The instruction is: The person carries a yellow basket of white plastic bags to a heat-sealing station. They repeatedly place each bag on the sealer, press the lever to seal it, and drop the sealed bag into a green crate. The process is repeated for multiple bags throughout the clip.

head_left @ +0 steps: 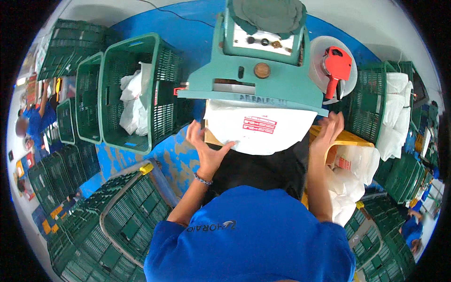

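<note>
A white plastic bag (260, 129) with a red printed patch lies stretched under the lip of a teal green machine (263, 77). My left hand (205, 146) holds the bag's left edge with thumb and fingers, a bead bracelet on the wrist. At the bag's right side my right hand (328, 131) is raised with fingers spread, touching or just off the edge. A brown cardboard piece (211, 137) shows beneath the bag on the left.
A red price-label gun (336, 68) lies on a white round tub behind the machine. Green plastic crates (136, 89) with white bags stand at left, more crates at right (371, 101) and below. A yellow crate (345, 139) holds bags. Other people in blue work at far left and right.
</note>
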{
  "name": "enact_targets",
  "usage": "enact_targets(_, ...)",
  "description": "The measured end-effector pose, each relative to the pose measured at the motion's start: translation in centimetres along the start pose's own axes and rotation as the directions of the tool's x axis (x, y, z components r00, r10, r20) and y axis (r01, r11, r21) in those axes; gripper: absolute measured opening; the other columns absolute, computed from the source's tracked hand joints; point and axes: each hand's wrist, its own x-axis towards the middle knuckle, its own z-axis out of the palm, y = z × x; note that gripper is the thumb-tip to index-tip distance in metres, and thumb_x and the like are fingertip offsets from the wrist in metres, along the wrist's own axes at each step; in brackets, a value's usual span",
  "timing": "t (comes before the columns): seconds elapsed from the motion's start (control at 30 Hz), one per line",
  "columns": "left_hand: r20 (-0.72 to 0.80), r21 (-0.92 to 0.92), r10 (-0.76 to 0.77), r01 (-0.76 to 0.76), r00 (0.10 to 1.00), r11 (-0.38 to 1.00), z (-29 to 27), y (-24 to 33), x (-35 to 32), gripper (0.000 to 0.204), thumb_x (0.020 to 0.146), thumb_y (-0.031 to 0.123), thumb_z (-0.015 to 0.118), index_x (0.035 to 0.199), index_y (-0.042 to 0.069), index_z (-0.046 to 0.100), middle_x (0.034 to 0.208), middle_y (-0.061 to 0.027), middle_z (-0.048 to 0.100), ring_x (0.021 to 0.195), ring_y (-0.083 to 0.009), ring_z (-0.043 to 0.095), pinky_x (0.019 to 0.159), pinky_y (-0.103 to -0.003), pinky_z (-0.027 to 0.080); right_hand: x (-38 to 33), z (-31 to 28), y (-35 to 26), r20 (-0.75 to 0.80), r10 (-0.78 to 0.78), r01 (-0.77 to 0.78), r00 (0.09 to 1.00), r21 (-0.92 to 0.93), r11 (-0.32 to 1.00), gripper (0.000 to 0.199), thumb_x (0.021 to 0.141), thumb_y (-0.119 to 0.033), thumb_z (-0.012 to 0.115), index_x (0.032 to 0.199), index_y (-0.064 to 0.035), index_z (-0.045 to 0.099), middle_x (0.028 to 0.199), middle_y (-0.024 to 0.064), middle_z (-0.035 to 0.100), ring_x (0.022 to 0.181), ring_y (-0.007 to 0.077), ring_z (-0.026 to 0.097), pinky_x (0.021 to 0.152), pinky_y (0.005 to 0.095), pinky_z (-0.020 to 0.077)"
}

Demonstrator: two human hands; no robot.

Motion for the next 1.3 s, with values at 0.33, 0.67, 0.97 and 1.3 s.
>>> enact_targets(0.33, 0.354, -0.684, -0.296, 0.461, 0.887, 0.566, 1.9, -2.7, -3.7, 0.053, 0.087, -0.002, 0.058, 0.133, -0.001, 0.034, 0.126, -0.0095, 0.048, 0.114, -0.0169, 0.049, 0.097, -0.031, 0.041, -11.6, 2.2, -1.1, 0.547, 0.250, -0.356, 0.799, 0.094, 0.930, 0.049, 0.079, -0.006, 0.071, 0.118, 0.0055, 0.043, 0.112, 0.0117, 0.056, 0.103, 0.0179, 0.055, 0.088, 0.0309, 0.0450)
enact_targets(0.67, 0.255, -0.653, -0.143, 0.279, 0.956, 0.704, 2.2, -2.3, -3.6, 0.052, 0.089, 0.000, 0.057, 0.134, -0.002, 0.032, 0.125, -0.0092, 0.049, 0.113, -0.0151, 0.048, 0.096, -0.029, 0.040, -11.5, 2.0, 0.1, 0.495, 0.060, -0.101, 0.867, 0.055, 0.993, 0.055, 0.077, -0.018, 0.075, 0.116, 0.0058, 0.045, 0.109, 0.0151, 0.053, 0.103, 0.0216, 0.052, 0.090, 0.0343, 0.0421)
enact_targets(0.97, 0.211, -0.582, -0.136, 0.236, 0.968, 0.778, 2.3, -2.5, -4.0, 0.049, 0.089, 0.005, 0.059, 0.131, -0.004, 0.036, 0.124, -0.0095, 0.050, 0.112, -0.0160, 0.049, 0.096, -0.029, 0.039, -5.5, -0.1, -2.5, 0.295, -0.058, 0.005, 0.954, 0.178, 0.984, 0.037, 0.091, -0.010, 0.044, 0.127, -0.0043, 0.047, 0.087, 0.0049, 0.055, 0.074, 0.0123, 0.051, 0.070, 0.0297, 0.0435)
enact_targets(1.3, 0.215, -0.535, -0.120, 0.219, 0.969, 0.816, 2.5, -3.0, -4.0, 0.056, 0.089, 0.005, 0.059, 0.135, -0.004, 0.030, 0.126, -0.0102, 0.047, 0.115, -0.0173, 0.046, 0.097, -0.030, 0.039, 2.4, 3.8, -1.4, 0.546, -0.013, -0.165, 0.838, 0.276, 0.947, 0.030, 0.088, -0.009, 0.046, 0.116, -0.0067, 0.058, 0.068, 0.0054, 0.060, 0.061, 0.0160, 0.056, 0.057, 0.0286, 0.0454)
